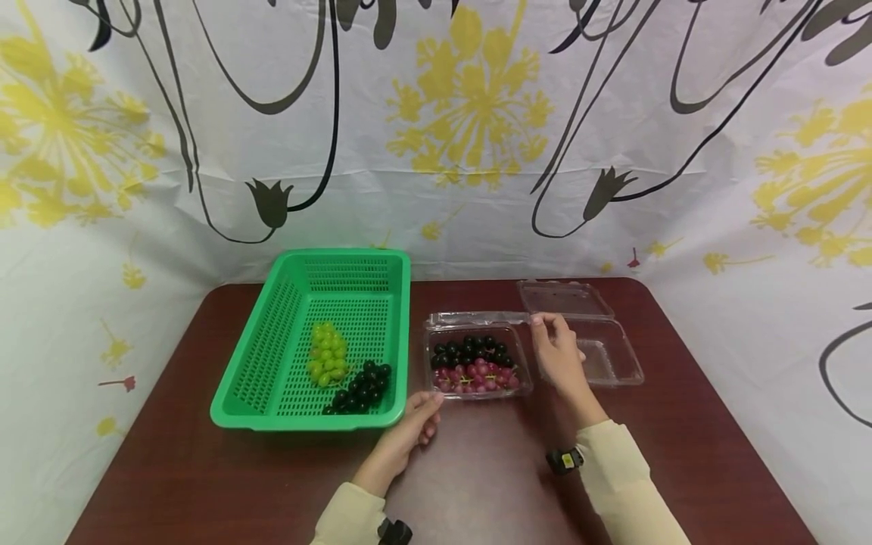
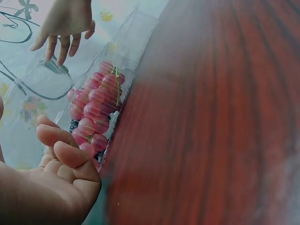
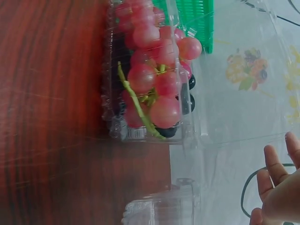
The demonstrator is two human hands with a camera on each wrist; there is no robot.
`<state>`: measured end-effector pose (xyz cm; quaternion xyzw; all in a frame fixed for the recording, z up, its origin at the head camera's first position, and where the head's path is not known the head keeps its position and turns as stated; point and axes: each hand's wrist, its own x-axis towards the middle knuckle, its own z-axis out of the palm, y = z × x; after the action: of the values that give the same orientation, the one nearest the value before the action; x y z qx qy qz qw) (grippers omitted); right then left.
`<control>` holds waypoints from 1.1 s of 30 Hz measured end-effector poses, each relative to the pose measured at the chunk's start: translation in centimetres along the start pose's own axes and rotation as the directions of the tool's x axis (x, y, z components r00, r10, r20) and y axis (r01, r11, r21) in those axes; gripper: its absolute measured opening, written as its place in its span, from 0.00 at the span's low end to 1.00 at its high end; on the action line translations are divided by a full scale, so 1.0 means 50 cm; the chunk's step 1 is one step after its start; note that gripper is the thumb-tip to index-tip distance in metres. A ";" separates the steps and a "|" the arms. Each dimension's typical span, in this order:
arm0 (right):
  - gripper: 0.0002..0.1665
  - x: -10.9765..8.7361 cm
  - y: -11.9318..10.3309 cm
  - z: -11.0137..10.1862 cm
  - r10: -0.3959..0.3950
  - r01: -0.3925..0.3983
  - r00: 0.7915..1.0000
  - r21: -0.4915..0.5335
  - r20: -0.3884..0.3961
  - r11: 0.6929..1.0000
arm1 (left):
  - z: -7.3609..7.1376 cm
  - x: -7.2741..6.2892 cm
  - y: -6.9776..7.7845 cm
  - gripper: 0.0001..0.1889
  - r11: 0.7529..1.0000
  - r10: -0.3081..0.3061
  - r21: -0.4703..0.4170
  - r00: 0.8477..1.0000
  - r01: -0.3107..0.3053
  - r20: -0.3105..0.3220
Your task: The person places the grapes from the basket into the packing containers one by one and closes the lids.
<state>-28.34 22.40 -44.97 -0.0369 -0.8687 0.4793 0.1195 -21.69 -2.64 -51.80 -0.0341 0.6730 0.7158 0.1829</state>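
A clear plastic box (image 1: 524,371) holds black grapes (image 1: 470,350) at the back and red grapes (image 1: 477,376) at the front. Its hinged lid (image 1: 477,319), printed with a fruit picture, stands raised and looks nearly edge-on in the head view. At the front left corner of the box, my left hand (image 1: 412,424) holds on with thumb and index, the other fingers curled. My right hand (image 1: 560,356) pinches the lid's right corner between thumb and index. In the right wrist view, the other fingers of the right hand (image 3: 281,183) spread beside the lid (image 3: 225,108).
A green plastic basket (image 1: 309,421) stands on the left, with green grapes (image 1: 328,356) and black grapes (image 1: 361,390) inside. A second clear box (image 1: 623,363) lies open behind the right hand. A patterned cloth (image 1: 477,242) hangs behind the dark red table (image 1: 191,484).
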 end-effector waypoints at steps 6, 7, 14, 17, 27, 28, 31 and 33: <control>0.23 -0.029 0.027 -0.007 -0.008 0.008 1.000 -0.031 0.017 0.999 | -0.003 -0.006 -0.002 0.28 1.000 -0.024 -0.009 1.000 0.024 0.017; 0.21 -0.034 0.030 -0.007 -0.016 0.017 1.000 -0.035 0.015 0.999 | -0.003 -0.007 -0.003 0.30 0.999 -0.031 -0.017 0.999 0.032 0.022; 0.15 -0.057 0.037 0.001 -0.069 0.069 0.998 -0.059 0.004 0.996 | -0.007 -0.010 0.000 0.37 0.998 -0.042 -0.037 0.999 0.043 0.027; 0.15 -0.066 0.040 0.002 -0.041 0.042 0.999 -0.074 0.015 0.996 | -0.006 -0.009 0.001 0.37 0.998 -0.042 -0.038 0.999 0.043 0.028; 0.12 -0.091 0.060 -0.001 -0.023 0.025 1.000 -0.123 0.018 0.992 | -0.002 -0.006 -0.003 0.38 0.998 -0.047 -0.033 0.999 0.048 0.013; 0.11 -0.093 0.063 0.001 -0.037 0.037 0.999 -0.134 0.009 0.990 | -0.002 -0.005 -0.003 0.38 0.998 -0.049 -0.034 0.999 0.050 0.013; 0.08 -0.101 0.072 0.006 -0.076 0.072 0.997 -0.176 -0.013 0.982 | -0.001 -0.003 -0.004 0.38 0.998 -0.054 -0.041 0.998 0.054 0.014; 0.07 -0.105 0.076 0.011 -0.093 0.086 0.995 -0.204 -0.022 0.975 | -0.001 -0.001 -0.005 0.37 0.997 -0.055 -0.047 0.998 0.056 0.014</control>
<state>-23.58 23.04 -49.38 -0.0173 -0.9119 0.3816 0.1504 -21.59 -2.69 -52.02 -0.0525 0.6537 0.7263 0.2060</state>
